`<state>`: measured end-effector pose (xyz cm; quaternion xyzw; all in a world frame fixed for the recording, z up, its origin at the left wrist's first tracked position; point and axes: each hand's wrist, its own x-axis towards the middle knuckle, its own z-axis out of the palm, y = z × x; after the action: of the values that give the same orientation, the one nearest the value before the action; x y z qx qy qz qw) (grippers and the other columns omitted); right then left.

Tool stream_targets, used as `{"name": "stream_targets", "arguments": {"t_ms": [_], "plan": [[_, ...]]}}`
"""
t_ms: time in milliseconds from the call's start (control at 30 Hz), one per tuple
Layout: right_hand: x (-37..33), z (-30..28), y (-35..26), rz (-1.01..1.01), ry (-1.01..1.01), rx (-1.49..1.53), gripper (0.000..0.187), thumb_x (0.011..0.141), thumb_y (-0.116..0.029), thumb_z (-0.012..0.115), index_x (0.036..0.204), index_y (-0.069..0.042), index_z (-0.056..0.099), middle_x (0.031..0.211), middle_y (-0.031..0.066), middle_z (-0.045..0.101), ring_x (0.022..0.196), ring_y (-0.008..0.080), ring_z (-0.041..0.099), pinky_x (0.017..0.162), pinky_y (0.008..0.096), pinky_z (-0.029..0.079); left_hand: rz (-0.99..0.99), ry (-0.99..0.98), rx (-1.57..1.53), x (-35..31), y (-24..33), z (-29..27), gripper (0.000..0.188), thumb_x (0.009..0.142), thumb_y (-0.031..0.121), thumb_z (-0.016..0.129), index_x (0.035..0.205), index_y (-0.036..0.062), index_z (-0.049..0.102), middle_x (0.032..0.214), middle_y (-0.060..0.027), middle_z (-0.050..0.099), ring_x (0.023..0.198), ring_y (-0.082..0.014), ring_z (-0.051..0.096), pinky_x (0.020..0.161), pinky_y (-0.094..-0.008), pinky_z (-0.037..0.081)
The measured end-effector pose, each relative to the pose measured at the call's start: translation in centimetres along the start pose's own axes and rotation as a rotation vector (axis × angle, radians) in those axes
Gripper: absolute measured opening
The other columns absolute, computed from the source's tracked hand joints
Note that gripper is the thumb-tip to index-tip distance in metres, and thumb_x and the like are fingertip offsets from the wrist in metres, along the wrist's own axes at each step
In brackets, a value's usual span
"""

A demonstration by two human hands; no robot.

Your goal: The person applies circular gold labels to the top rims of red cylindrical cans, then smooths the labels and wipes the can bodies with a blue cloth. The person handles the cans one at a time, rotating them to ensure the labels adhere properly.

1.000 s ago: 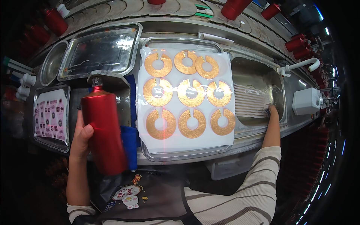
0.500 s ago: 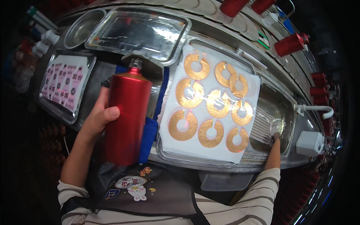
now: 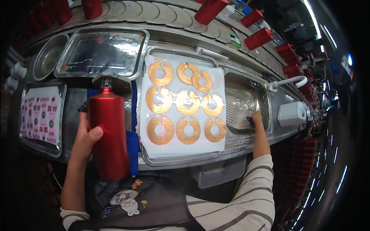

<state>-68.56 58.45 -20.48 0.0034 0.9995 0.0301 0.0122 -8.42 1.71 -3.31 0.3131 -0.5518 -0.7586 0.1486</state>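
Observation:
My left hand (image 3: pixel 88 135) is wrapped round a red metallic bottle (image 3: pixel 108 140) with a clear, narrow top, held upright over the counter's near edge. Something dark covers a fingertip of that hand. My right hand (image 3: pixel 258 117) reaches into the metal sink (image 3: pixel 263 96), low over the water and ribbed bottom. A small dark patch shows at its fingers; I cannot make out whether it is a covering or a held thing. Between my arms, several gold C-shaped ring labels (image 3: pixel 187 130) lie on a white sheet (image 3: pixel 185 151) over a metal tray (image 3: pixel 181 159).
Pink printed labels (image 3: pixel 40 119) fill a smaller tray at left. Behind stand a large metal tray (image 3: pixel 102 54) and a round bowl (image 3: pixel 48 57). A white faucet (image 3: pixel 287 81) and white jug (image 3: pixel 291 113) flank the sink. Red bottles (image 3: pixel 211 10) stand along a plated conveyor (image 3: pixel 169 15).
The whole view has turned, shifting the counter leftward in the picture. My left hand keeps hold of the red bottle. My right hand stays in the sink, its dark fingertips now easier to see.

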Motion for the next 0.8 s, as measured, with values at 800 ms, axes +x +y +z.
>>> {"name": "stream_targets", "arguments": {"t_ms": [800], "plan": [[-13.5,-35.7,-13.4,0.043,0.453,0.029,0.029,0.080,-0.025,0.064,0.101,-0.009,0.076,0.112,0.0216,0.072,0.107,0.0390,0.069,0.093,0.0443,0.054,0.213,-0.133,-0.020,1.7,2.9,-7.3,0.066,0.101,0.046,0.052,0.142,-0.0017,0.033,0.149,-0.0208,0.043,0.138,-0.0323,0.047,0.114,-0.0455,0.040]]}}
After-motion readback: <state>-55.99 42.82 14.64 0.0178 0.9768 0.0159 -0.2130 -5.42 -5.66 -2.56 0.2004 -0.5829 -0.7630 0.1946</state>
